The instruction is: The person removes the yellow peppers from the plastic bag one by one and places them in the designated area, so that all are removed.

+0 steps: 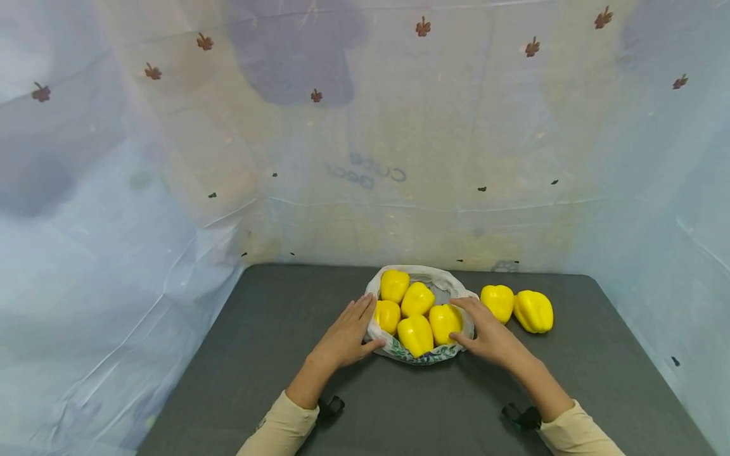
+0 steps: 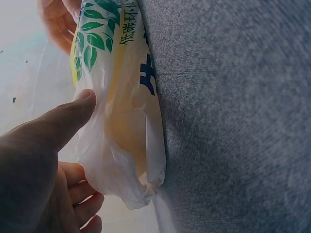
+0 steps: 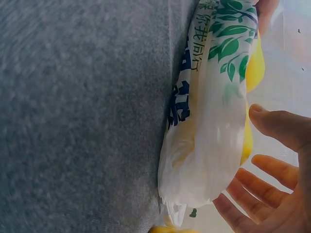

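Note:
A white plastic bag [image 1: 445,277] with a green leaf print and blue lettering sits with its mouth spread wide on the table. Several yellow bell peppers [image 1: 417,299] lie inside it. At the bag's left side is my left hand [image 1: 345,335], fingers extended along the plastic; the left wrist view shows its thumb [image 2: 85,103] against the bag. Opposite, my right hand [image 1: 489,334] spreads its fingers at the right rim, with thumb and fingertips around the near-right pepper [image 1: 445,323]. In the right wrist view its fingers [image 3: 262,187] are apart, beside the bag's wall.
Two more yellow bell peppers, a nearer one [image 1: 497,304] and a farther one [image 1: 533,311], lie right of the bag, past the right hand. The dark grey table [image 1: 285,304] ends at a pale printed curtain [image 1: 365,139] behind and on both sides.

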